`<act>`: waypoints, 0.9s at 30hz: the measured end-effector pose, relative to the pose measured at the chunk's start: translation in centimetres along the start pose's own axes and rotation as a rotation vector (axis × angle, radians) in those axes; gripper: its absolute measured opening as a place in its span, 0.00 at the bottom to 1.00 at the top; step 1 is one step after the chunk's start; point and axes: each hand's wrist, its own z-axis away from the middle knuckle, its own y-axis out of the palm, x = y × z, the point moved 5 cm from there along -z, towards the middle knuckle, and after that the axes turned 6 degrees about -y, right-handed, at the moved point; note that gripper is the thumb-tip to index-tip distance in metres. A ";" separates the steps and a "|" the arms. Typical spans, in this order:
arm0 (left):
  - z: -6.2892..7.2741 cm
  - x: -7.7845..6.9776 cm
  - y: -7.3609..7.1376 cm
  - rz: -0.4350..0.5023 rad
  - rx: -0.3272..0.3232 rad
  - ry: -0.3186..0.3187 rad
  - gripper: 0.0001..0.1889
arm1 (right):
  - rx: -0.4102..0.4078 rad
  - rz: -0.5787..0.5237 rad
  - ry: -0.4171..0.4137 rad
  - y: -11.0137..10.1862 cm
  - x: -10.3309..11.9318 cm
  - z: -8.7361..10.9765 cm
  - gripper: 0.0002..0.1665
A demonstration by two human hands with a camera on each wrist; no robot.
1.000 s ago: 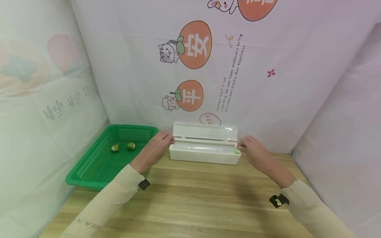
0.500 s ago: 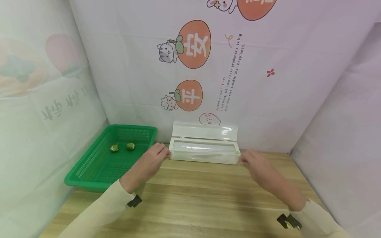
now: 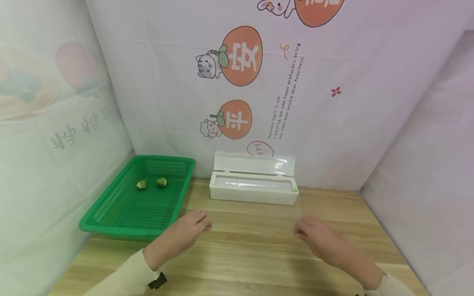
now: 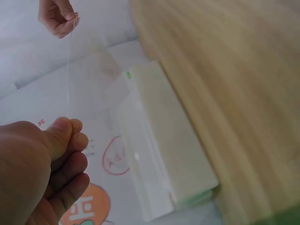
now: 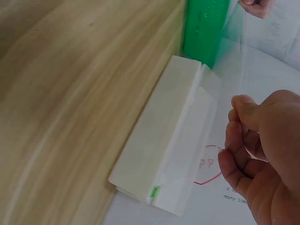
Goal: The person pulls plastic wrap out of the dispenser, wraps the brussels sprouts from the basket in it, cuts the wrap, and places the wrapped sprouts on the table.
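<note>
Clr plast. film [image 4: 86, 77], smooth plast. box [image 3: 253, 195], plast. basket [image 3: 144, 213]; wood-grain tbl [image 3: 240, 255]

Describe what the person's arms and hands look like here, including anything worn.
The left sleeve and right sleeve are plain pale cream, ending near the wrists. A small black piece sits against the left one. The left hand and right hand are bare, with no gloves or rings visible.

Transparent film [image 4: 69, 77] barring the way between left hand [image 3: 187, 231] and right hand [image 3: 318, 237], long white box [image 3: 253, 195] ahead, green plastic basket [image 3: 105, 207] beside the left, passage over pale wooden tabletop [image 3: 357, 216] outside the right.
</note>
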 end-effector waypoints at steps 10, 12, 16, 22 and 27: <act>2.8 -0.4 4.5 0.134 0.245 -0.126 0.02 | 0.242 -0.157 0.136 4.1 0.5 2.6 0.13; 3.1 -0.2 5.4 0.183 0.326 -0.206 0.03 | 0.244 -0.147 0.153 4.7 0.5 2.9 0.12; 3.1 0.2 6.9 0.219 0.381 -0.286 0.05 | 0.205 -0.064 0.158 5.9 0.3 3.1 0.13; 2.9 0.6 9.0 0.197 0.370 -0.295 0.10 | 0.241 -0.073 0.200 8.0 -0.3 3.7 0.12; 2.9 0.7 9.7 0.220 0.396 -0.322 0.15 | 0.273 -0.135 0.251 9.0 -0.6 4.1 0.12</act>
